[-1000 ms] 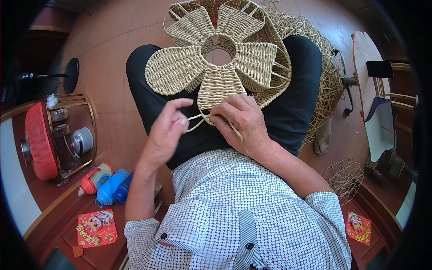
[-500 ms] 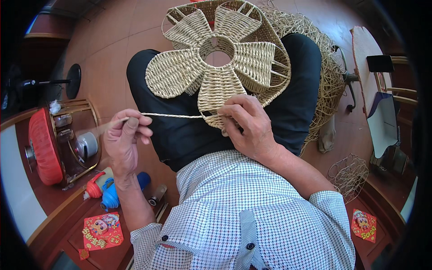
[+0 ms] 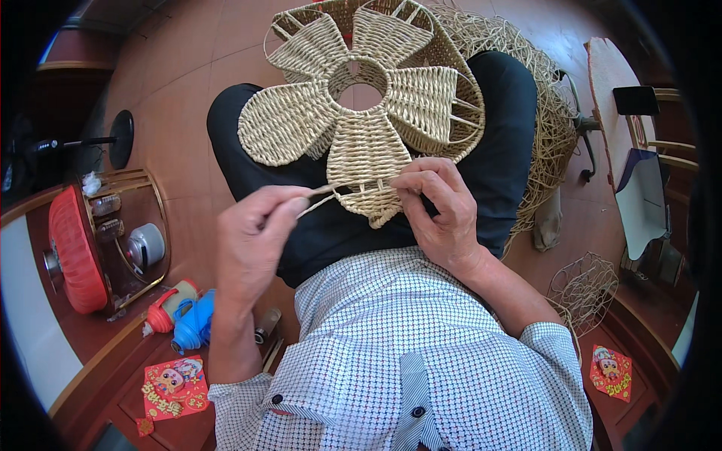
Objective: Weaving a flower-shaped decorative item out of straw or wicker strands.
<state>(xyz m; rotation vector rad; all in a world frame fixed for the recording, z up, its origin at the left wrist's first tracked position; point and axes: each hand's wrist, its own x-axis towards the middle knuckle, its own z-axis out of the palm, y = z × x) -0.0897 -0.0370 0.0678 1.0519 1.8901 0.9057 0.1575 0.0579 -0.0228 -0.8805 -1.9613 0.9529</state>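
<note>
A flower-shaped woven basket piece (image 3: 368, 150), with a round central opening and several pale straw-coloured petals, rests across my dark-trousered lap. My left hand (image 3: 259, 237), left of the lowest petal, pinches a pale twisted cord (image 3: 323, 189) between thumb and forefinger. The cord runs to the petal's lower part, where bare spokes show above a small woven tip (image 3: 368, 207). My right hand (image 3: 440, 214) has its fingers closed at the right edge of that petal; what lies between its fingertips is hidden.
Tangled cord (image 3: 551, 150) heaps beyond my right leg, with a looser coil (image 3: 587, 293) lower down. To the left stand a red-topped stool-like object (image 3: 75, 248), a metal kettle (image 3: 147, 248) and jugs (image 3: 192, 319). A pale board (image 3: 608, 113) with a dark rectangular object (image 3: 634, 100) is at right.
My left hand swung out left with the cord drawn straight, then came back toward the petal, leaving the cord slacker. My right hand moved slightly right along the petal's edge.
</note>
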